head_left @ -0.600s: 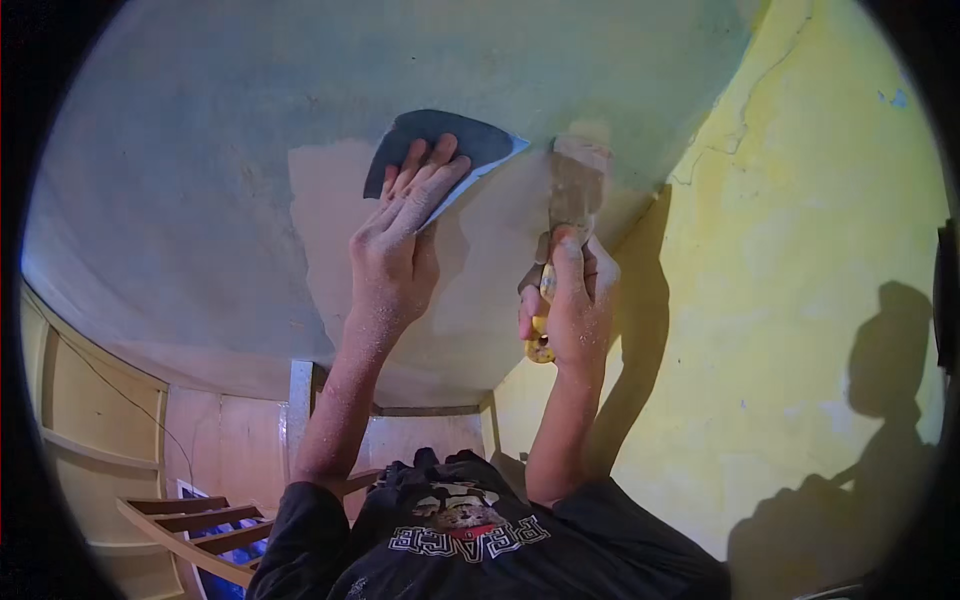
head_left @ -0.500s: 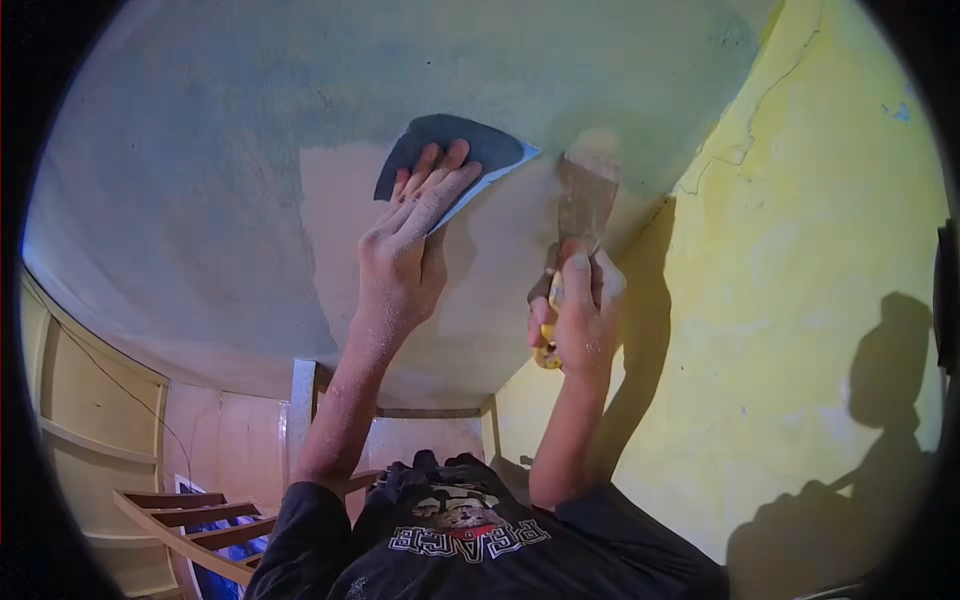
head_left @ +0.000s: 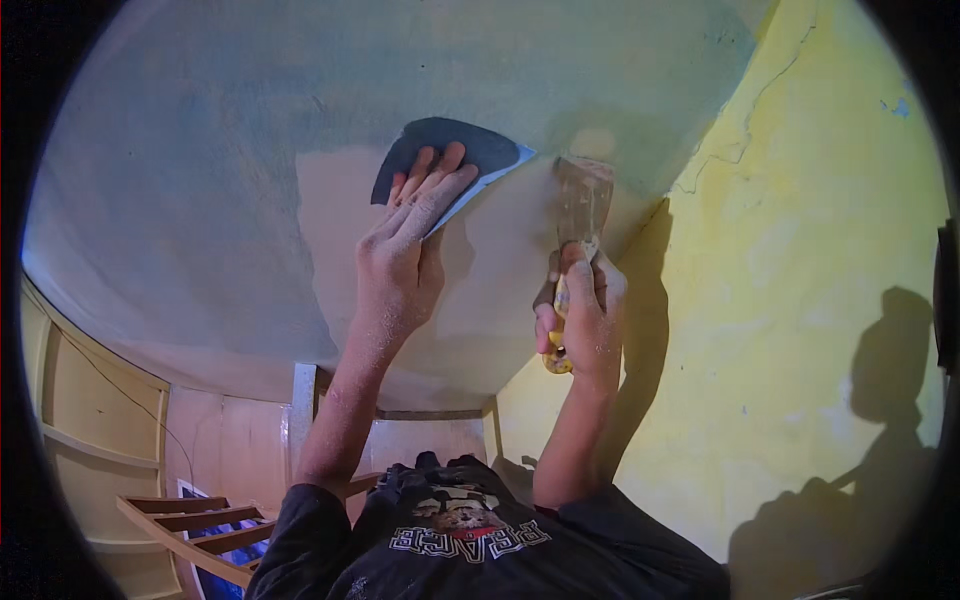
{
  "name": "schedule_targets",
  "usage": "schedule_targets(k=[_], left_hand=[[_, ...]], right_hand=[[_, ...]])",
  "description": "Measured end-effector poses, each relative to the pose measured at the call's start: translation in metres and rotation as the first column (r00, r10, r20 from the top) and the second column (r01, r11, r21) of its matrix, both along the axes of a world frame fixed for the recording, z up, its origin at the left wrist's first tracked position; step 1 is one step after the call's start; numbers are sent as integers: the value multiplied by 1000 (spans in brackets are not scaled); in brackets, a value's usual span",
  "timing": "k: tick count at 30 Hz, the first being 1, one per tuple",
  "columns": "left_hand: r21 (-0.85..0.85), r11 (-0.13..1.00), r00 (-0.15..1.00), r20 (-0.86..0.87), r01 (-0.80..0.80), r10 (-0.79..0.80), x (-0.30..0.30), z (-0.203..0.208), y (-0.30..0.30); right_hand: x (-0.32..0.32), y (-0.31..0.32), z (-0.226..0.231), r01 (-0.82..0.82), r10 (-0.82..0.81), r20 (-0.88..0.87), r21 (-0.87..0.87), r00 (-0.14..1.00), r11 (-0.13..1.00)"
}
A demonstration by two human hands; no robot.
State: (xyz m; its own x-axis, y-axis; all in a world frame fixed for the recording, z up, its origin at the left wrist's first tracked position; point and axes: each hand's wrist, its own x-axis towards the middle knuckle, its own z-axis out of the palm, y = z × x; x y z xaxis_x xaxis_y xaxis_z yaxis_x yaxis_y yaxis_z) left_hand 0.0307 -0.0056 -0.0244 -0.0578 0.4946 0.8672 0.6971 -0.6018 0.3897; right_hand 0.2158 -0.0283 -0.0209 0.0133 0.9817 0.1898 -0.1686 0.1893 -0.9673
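My left hand [head_left: 400,260], dusted with pale powder, grips a dark grey sheet [head_left: 455,140] with a light blue edge. Its fingers lie across the dark face; the thumb is hidden. My right hand [head_left: 590,310] is closed around the yellow handle [head_left: 558,358] of a putty knife [head_left: 583,205], thumb near the base of the blade. The smeared metal blade points up at the ceiling [head_left: 480,60], its tip at a lighter patch; I cannot tell whether it touches. A smooth beige patch [head_left: 330,215] spreads over the grey-green ceiling around both hands.
On the right, a yellow wall [head_left: 740,400] with a crack near the top meets the ceiling and carries my shadow. A wooden ladder-like frame [head_left: 190,540] stands at lower left, near a pale post [head_left: 302,405]. Wood panelling [head_left: 100,400] lines the left side.
The putty knife has shifted slightly downward, and its blade face shows more plainly. My left hand and the dark sheet have barely moved.
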Motion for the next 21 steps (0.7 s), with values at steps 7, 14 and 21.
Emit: schedule_targets(k=[7, 14, 21], left_hand=[[23, 1000, 1000, -8, -13, 13, -2, 1, 4], [35, 999, 1000, -5, 13, -13, -1, -2, 14], [-3, 999, 999, 26, 31, -31, 2, -4, 13]], right_hand=[[5, 2, 3, -151, 150, -57, -4, 987, 989], [3, 11, 2, -138, 139, -54, 29, 989, 990], [-1, 13, 3, -35, 36, -89, 11, 995, 999]])
